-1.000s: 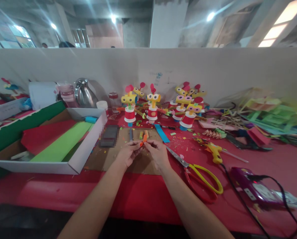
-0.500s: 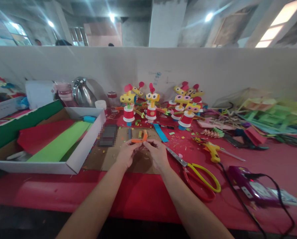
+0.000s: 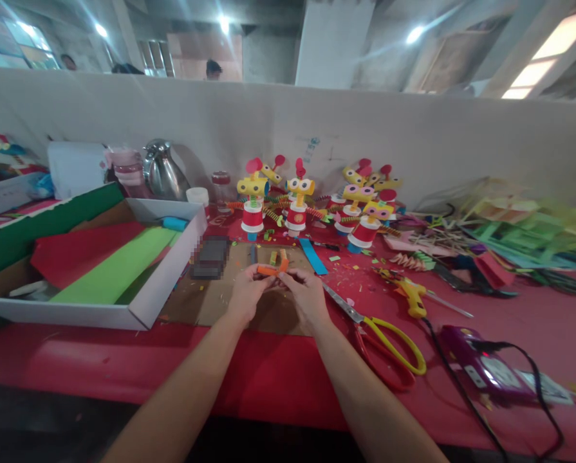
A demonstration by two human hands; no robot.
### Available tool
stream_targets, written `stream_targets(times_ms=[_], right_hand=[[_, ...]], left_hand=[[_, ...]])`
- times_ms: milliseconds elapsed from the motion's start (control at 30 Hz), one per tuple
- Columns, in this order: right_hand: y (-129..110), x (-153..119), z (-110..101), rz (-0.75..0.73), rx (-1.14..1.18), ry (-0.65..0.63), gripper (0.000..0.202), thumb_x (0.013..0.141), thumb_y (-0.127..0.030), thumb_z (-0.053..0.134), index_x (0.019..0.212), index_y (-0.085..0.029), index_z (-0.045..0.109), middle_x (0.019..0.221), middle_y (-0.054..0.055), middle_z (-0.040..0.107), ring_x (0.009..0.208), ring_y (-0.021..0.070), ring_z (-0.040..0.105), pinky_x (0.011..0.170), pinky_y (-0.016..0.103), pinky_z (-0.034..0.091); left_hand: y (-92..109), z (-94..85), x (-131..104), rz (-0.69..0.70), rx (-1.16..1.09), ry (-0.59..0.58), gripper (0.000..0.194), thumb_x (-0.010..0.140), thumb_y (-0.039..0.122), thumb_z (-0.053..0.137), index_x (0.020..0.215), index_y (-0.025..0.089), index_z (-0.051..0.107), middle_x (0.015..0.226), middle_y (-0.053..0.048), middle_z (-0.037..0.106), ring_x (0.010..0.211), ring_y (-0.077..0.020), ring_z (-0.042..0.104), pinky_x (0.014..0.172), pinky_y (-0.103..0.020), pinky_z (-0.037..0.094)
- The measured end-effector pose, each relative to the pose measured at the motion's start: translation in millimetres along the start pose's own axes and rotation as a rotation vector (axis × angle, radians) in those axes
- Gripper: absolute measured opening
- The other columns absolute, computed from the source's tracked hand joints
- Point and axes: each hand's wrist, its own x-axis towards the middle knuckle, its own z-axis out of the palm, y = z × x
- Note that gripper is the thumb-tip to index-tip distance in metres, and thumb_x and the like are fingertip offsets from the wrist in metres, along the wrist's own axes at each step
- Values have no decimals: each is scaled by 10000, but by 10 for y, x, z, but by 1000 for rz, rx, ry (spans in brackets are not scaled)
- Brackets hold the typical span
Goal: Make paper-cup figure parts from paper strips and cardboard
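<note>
Unbent since earlier, the orange strip (image 3: 267, 271) is pinched by the fingers of both hands (image 3: 246, 292) (image 3: 309, 297) above the cardboard (image 3: 201, 305), seemingly unfinished, assembled figures (image 3: 297, 217) behind it.

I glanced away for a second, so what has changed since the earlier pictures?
The orange strip, bunched between the fingertips at first, now extends leftward along the fingers of the left hand. Left and right hand both still hold it. Scissors, glue gun and cardboard stayed put.
</note>
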Motion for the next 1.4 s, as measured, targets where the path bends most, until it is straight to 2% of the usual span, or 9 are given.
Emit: stream_targets(times_ms=[267, 567, 700, 833, 967, 1067, 1167, 1267, 1400], right_hand=[[-82, 2, -9, 16, 5, -48, 195, 631, -378, 746, 698, -196, 730, 641, -8, 658, 582, 121, 533, 601, 264, 425], [18, 11, -26, 25, -51, -44, 247, 619, -385, 744, 762, -185, 763, 671, 14, 701, 594, 137, 557, 585, 261, 442], [60, 11, -32, -17, -88, -61, 260, 670, -364, 713, 858, -197, 778, 792, 30, 734, 699, 170, 605, 660, 289, 473], [86, 19, -19, -81, -102, -63, 226, 649, -282, 717, 863, -243, 782, 897, 28, 733, 854, 210, 631, 792, 332, 487], [78, -11, 16, -82, -74, -69, 317, 659, -293, 726, 969, -236, 759, 978, 38, 731, 907, 216, 644, 847, 358, 489], [59, -40, 39, -14, -11, -28, 341, 685, -334, 720, 995, -194, 739, 846, 36, 736, 753, 183, 643, 739, 326, 507], [37, -48, 45, -1, 13, 8, 219, 701, -340, 694, 838, -176, 742, 703, 15, 702, 656, 157, 608, 663, 288, 489], [26, -36, 30, -4, 5, 20, 171, 706, -331, 673, 753, -176, 726, 668, 9, 687, 636, 149, 596, 643, 274, 475], [47, -6, -10, -16, -48, 29, 159, 721, -308, 647, 763, -175, 723, 696, 8, 694, 641, 142, 591, 635, 255, 455]], left_hand=[[29, -16, 13, -51, -46, 19, 217, 542, 81, 806, 709, 132, 677, 703, -17, 688, 635, -119, 636, 740, -283, 512], [-1, -49, 22, -101, -16, 31, 288, 502, 110, 859, 742, 122, 700, 655, -19, 675, 586, -100, 607, 629, -228, 469], [3, -49, 37, -119, -18, 31, 275, 512, 89, 848, 736, 124, 691, 648, -19, 671, 572, -100, 600, 610, -227, 461], [-10, -58, 59, -110, -37, 41, 254, 523, 77, 830, 728, 124, 688, 644, -27, 671, 581, -109, 599, 616, -236, 460], [-37, -53, 76, -54, -75, 70, 262, 512, 92, 835, 721, 139, 684, 660, 2, 667, 584, -83, 582, 631, -217, 452], [-53, -36, 72, -35, -100, 58, 269, 506, 123, 843, 721, 143, 685, 679, -2, 677, 612, -95, 602, 660, -228, 465], [-62, -24, 63, -43, -105, 23, 272, 508, 159, 850, 722, 139, 683, 687, -24, 686, 631, -121, 624, 692, -260, 483], [-60, -21, 54, -50, -88, -3, 288, 499, 186, 860, 718, 151, 676, 690, -16, 680, 647, -125, 627, 702, -260, 480], [-30, -17, 26, -55, -22, -55, 326, 492, 254, 871, 749, 150, 699, 727, -18, 681, 673, -127, 611, 696, -252, 456]])
